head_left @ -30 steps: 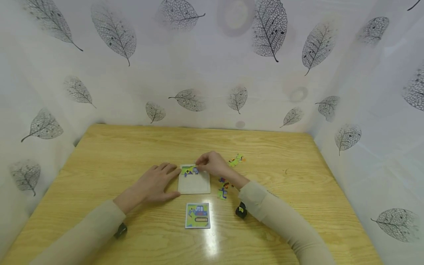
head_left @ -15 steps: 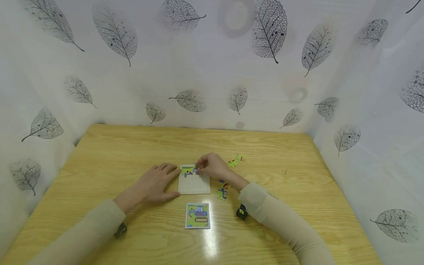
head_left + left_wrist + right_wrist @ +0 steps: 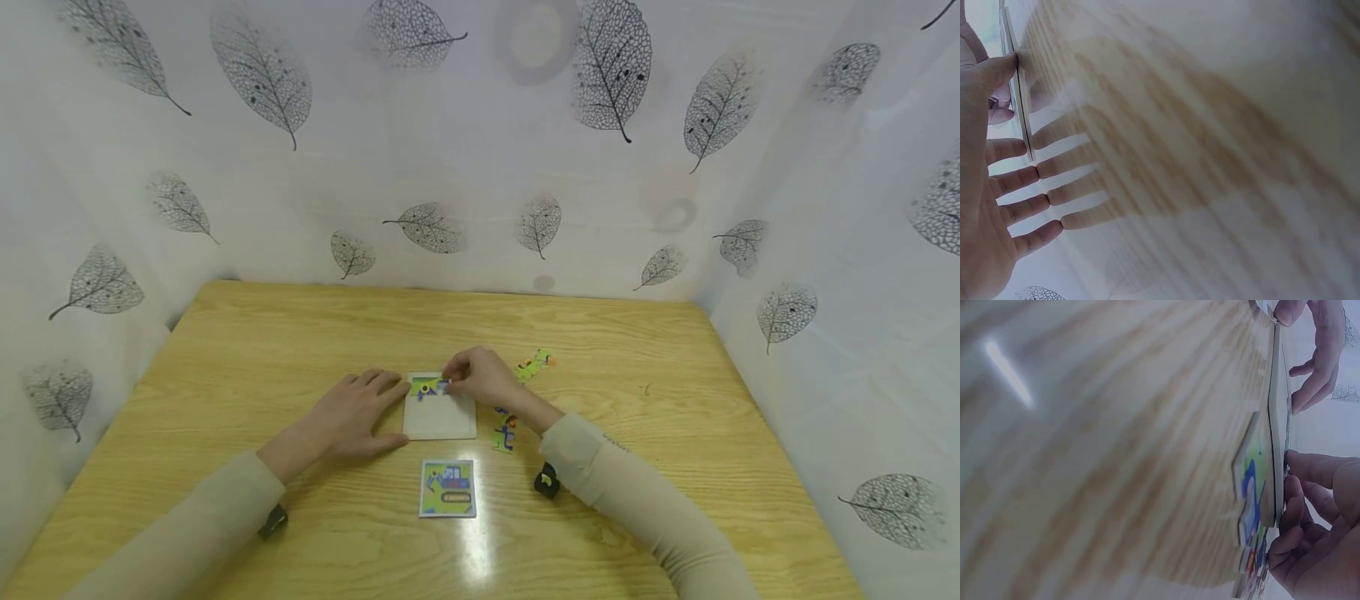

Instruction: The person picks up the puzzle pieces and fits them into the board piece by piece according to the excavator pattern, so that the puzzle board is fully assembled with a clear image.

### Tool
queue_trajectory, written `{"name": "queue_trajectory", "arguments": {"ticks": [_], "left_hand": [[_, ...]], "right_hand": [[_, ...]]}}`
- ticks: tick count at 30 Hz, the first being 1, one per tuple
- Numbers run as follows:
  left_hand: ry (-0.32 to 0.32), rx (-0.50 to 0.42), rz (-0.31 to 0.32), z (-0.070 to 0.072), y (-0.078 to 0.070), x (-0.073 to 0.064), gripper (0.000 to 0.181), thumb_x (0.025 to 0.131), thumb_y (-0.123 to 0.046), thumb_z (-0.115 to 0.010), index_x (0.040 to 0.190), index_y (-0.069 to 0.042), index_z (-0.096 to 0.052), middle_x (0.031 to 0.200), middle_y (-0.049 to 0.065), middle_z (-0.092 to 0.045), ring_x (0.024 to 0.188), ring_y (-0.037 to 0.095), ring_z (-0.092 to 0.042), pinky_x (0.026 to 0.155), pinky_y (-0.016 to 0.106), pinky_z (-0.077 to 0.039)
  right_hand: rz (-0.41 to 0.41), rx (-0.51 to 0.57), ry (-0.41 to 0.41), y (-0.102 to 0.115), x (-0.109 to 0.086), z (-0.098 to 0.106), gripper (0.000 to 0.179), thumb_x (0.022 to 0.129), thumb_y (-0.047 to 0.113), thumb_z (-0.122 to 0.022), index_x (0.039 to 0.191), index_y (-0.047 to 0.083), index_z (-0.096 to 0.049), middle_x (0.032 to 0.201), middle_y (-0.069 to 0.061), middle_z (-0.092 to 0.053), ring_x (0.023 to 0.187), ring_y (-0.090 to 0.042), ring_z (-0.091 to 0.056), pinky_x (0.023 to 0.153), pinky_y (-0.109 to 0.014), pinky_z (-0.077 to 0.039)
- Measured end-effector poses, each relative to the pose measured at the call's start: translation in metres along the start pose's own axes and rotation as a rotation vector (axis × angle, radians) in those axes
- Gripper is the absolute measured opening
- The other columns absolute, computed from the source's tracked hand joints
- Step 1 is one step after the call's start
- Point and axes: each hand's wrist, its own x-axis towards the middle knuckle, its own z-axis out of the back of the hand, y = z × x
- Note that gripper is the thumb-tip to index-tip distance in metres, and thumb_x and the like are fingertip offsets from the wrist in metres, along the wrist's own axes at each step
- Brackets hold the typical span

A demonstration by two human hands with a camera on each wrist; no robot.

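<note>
A white square puzzle tray [image 3: 440, 422] lies on the wooden table, with green, yellow and blue puzzle pieces [image 3: 424, 387] along its far edge. At the tray's far right, my right hand [image 3: 486, 375] pinches a puzzle piece [image 3: 444, 387] between thumb and fingertips, partly hidden behind them. My left hand [image 3: 356, 417] lies at the tray's left side with its fingers spread, thumb and forefinger touching the border. In the left wrist view, the fingers [image 3: 1022, 181] are stretched out straight. The right wrist view has the right thumb and fingers [image 3: 1310, 469] at the tray's edge.
Several loose puzzle pieces [image 3: 504, 437] lie right of the tray, partly under the right forearm, and more pieces [image 3: 535, 364] lie farther back. A picture card [image 3: 447, 489] of a blue digger is in front of the tray. A leaf-patterned curtain [image 3: 480, 167] surrounds the table.
The puzzle piece at my right fingertips has turned slightly and now sits straighter beside the others along the tray's far edge. My right hand has shifted very slightly; the left has stayed still.
</note>
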Motion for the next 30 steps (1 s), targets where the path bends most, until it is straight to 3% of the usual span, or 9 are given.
{"name": "queue_trajectory", "arguments": {"ticks": [8,19,30], "left_hand": [[-0.002,-0.002,0.000,-0.001,0.000,0.001,0.084,0.094,-0.068,-0.063,0.154,-0.010,-0.053,0.153,0.017,-0.056,0.139,0.038,-0.055,0.107,0.059,-0.054],[-0.005,0.014,-0.012,-0.001,0.000,0.000,0.082,0.094,-0.066,-0.065,0.153,-0.009,-0.054,0.152,0.018,-0.057,0.137,0.039,-0.056,0.107,0.060,-0.055],[-0.012,0.006,-0.004,-0.001,-0.001,-0.002,0.080,0.095,-0.064,-0.064,0.152,-0.009,-0.055,0.152,0.018,-0.057,0.138,0.039,-0.055,0.105,0.060,-0.054]], "right_hand": [[0.006,-0.012,0.023,-0.001,-0.002,0.008,0.022,0.094,0.017,-0.080,0.115,0.011,-0.078,0.101,-0.001,-0.075,0.091,-0.011,-0.066,0.081,-0.025,-0.058],[0.112,-0.007,0.004,-0.014,-0.027,0.045,0.030,0.097,0.020,-0.076,0.123,0.006,-0.075,0.103,-0.006,-0.075,0.084,-0.013,-0.065,0.071,-0.022,-0.055],[0.079,0.017,-0.048,-0.024,-0.054,0.076,0.031,0.098,0.021,-0.075,0.125,0.006,-0.075,0.108,-0.009,-0.075,0.083,-0.019,-0.067,0.069,-0.028,-0.056]]}}
